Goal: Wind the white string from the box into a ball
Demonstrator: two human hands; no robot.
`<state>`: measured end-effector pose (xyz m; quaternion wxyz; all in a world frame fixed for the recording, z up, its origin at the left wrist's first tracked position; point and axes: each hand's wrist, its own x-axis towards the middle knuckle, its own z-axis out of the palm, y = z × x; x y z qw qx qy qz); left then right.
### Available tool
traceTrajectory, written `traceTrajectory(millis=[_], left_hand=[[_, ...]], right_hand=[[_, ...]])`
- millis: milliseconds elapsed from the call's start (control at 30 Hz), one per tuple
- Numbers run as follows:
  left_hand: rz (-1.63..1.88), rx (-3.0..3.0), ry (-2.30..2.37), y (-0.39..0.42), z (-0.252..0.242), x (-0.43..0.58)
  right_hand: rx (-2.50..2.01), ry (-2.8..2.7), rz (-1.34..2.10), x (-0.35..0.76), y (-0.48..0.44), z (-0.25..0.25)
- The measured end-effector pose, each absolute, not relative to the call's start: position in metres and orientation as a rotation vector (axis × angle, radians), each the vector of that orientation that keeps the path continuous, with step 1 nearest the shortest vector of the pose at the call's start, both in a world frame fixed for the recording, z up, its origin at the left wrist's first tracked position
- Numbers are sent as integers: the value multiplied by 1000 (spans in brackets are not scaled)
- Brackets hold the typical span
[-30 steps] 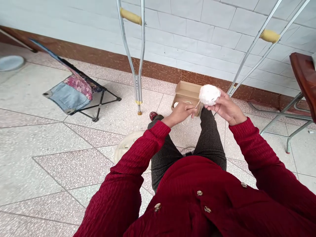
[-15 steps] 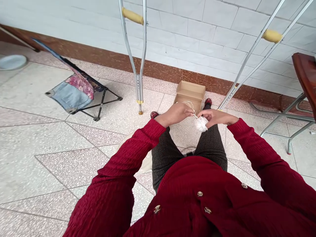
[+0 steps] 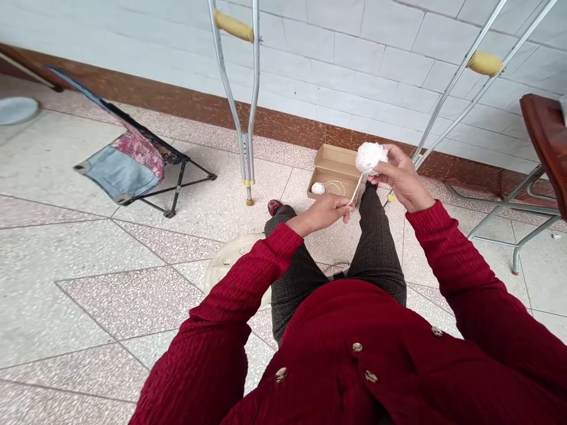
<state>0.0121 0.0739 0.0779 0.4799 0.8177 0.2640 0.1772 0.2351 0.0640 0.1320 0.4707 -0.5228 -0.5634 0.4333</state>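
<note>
My right hand [image 3: 402, 175] grips a ball of white yarn [image 3: 370, 158], raised in front of the cardboard box. A taut yarn strand [image 3: 355, 189] runs from the ball down to my left hand [image 3: 328, 211], which pinches it between thumb and fingers. Beyond my hands, the open cardboard box [image 3: 338, 154] rests on the floor near the wall. Inside it sits a smaller white yarn ball [image 3: 318, 188], with loose loops of yarn [image 3: 335, 186] beside it.
Two metal crutches lean on the wall, the left crutch [image 3: 248, 141] and the right crutch [image 3: 438, 112]. A folding chair [image 3: 121, 168] stands at left, a brown chair [image 3: 543, 139] at right. A pale round stool [image 3: 234, 254] is beside my left leg.
My right hand has lifted the yarn ball up and away from my left hand, stretching the strand between them. The small ball in the box has come into sight.
</note>
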Motion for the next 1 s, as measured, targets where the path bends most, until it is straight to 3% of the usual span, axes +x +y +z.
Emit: traceTrajectory(millis=[100,167,367,500,667,900,1000], left_hand=[[383,2036,615,71,94,9],[455,2057,660,74,109,3],[685,2078,781,104,126,-9],[740,2039,774,114,108,0],[616,1923,745,92,89,17],[347,1936,637,83,110,9],[415,2014,672,93,128,-2]], right_hand=[[-1556,-1550,611,232,72,124],[-1643,-1668,566,231,69,115],[-1207,-1435,1651,225,34,99],[-959,-1141,1856,223,22,117],[-984,-1209,1541,223,37,149],[-1659,-1612,602,236,72,140],[-1790,-1824,663,237,66,123]])
